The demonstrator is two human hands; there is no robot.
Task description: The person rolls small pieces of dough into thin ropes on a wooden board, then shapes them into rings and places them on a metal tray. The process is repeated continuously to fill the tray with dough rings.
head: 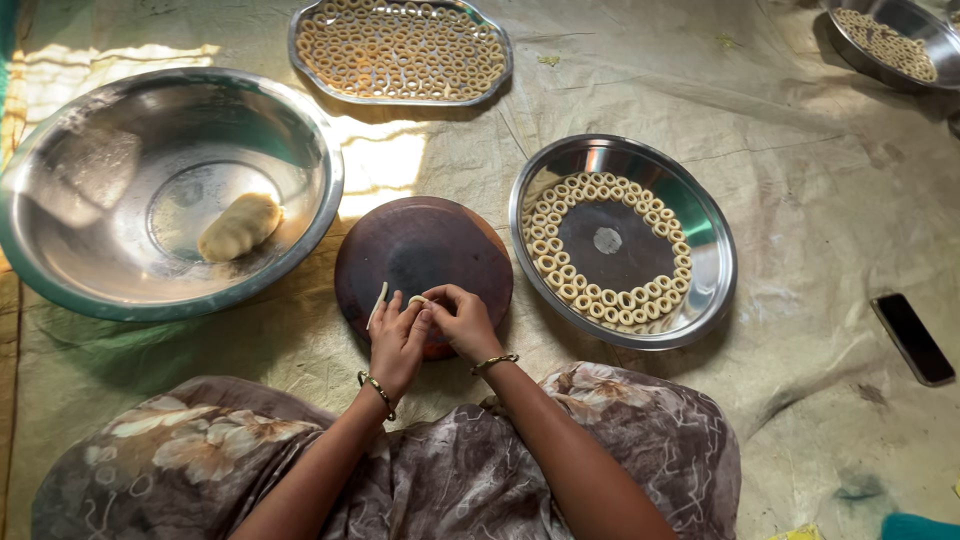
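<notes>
My left hand (pixel 397 343) and my right hand (pixel 462 318) meet over the near edge of a round dark wooden board (pixel 420 245). Between their fingertips they pinch a small pale piece of dough (pixel 416 300). A thin strip of dough (pixel 378 304) lies on the board just left of my left hand. To the right stands a round steel plate (pixel 700 300) with small dough rings (pixel 560 270) laid along its rim. A big steel bowl (pixel 100 160) at the left holds one lump of dough (pixel 238 227).
A steel tray (pixel 300 40) full of dough rings lies at the back. Another steel dish (pixel 905 25) with rings sits at the far right corner. A dark phone (pixel 912 338) lies on the cloth at the right. My patterned lap fills the bottom.
</notes>
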